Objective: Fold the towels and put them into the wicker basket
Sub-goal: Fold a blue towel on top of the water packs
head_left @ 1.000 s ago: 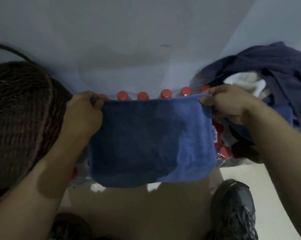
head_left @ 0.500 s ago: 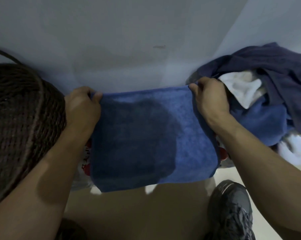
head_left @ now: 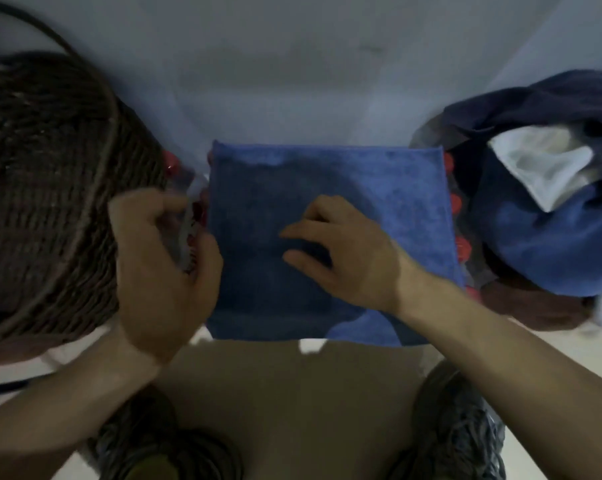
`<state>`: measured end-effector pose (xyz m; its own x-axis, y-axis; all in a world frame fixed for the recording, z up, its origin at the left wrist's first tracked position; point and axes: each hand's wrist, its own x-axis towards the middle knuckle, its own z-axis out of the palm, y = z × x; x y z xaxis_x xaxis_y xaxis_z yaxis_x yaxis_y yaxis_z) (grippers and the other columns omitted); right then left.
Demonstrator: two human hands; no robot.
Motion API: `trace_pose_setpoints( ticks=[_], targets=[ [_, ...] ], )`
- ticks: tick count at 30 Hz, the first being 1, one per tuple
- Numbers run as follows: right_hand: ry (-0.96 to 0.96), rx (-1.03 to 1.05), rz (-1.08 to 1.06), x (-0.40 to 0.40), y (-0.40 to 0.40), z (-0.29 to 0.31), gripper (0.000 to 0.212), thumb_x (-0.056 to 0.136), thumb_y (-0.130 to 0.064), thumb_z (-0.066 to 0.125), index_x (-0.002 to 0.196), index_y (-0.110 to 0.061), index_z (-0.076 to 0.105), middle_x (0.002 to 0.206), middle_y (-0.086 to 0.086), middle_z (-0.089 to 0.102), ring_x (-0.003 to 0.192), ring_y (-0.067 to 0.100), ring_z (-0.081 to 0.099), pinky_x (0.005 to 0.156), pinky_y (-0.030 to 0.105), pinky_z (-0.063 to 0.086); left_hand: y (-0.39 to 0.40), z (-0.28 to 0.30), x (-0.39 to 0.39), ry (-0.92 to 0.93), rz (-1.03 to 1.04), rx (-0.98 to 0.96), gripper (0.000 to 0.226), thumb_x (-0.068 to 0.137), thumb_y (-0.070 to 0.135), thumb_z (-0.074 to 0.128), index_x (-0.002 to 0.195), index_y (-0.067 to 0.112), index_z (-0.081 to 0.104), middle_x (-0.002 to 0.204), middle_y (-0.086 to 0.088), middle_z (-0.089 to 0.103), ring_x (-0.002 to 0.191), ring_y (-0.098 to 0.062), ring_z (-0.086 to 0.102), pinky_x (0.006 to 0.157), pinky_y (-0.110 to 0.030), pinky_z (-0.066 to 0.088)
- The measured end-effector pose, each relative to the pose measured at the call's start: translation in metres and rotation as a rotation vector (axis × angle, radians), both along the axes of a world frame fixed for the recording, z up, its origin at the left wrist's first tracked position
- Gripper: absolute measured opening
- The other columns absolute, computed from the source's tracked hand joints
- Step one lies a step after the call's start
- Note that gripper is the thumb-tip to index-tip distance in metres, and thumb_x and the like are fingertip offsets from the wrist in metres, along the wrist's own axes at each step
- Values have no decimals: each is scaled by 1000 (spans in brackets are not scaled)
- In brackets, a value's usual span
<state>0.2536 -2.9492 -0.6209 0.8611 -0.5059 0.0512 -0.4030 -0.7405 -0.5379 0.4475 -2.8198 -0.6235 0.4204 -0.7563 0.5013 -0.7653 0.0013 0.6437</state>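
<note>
One blue towel (head_left: 327, 237) is laid flat on a pack of red-capped bottles (head_left: 460, 251), its far edge close to the pale wall (head_left: 292, 64), its near edge hanging just past the pack's front edge. Red caps are seen along the towel's left and right edges; an exact count cannot be made, most being covered.

The right hand (head_left: 344, 251) is rested on the towel's middle, fingers loosely bent and spread, pressing the cloth, nothing gripped. The left hand (head_left: 161, 258) is held at the towel's left edge, fingers curled; it is blurred, and whether the hem is pinched cannot be told.

One wicker basket (head_left: 50, 188) stands just beside the left hand, at the pack's left end, its handle arching up at the top left. What it holds cannot be made out. At the right end, a heap of unfolded towels (head_left: 552, 237) is piled: dark navy, blue and white cloth, touching or overlapping the pack's right edge.

The towel is hemmed in by basket and heap; open room is left only toward the near side, over the floor (head_left: 292, 393), where two dark shoes (head_left: 458, 431) are seen
</note>
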Motion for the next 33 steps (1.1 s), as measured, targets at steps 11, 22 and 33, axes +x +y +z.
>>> trace_pose_setpoints(
  ticks=[11, 22, 33],
  targets=[
    [-63, -135, 158, 35, 55, -20, 29, 88, -28, 71, 110, -8, 73, 97, 14, 61, 82, 30, 54, 70, 46, 48, 108, -60, -26, 760, 191, 745, 42, 68, 60, 76, 90, 31, 56, 79, 12, 68, 71, -4, 66, 59, -29, 55],
    [-38, -15, 72, 38, 52, -25, 36, 88, -39, 69, 114, -15, 71, 99, 5, 55, 89, 22, 49, 80, 34, 43, 104, -50, -26, 934, 2, 717, 22, 77, 30, 78, 89, 17, 66, 75, 2, 71, 66, -9, 67, 57, -25, 53],
    [-70, 141, 177, 26, 83, 21, 45, 93, -56, 54, 114, -17, 64, 104, -3, 56, 87, 13, 55, 75, 27, 46, 105, 12, -16, 1038, -146, 573, 33, 71, 14, 74, 89, 3, 49, 72, -10, 74, 57, -16, 71, 50, -16, 52]
  ],
)
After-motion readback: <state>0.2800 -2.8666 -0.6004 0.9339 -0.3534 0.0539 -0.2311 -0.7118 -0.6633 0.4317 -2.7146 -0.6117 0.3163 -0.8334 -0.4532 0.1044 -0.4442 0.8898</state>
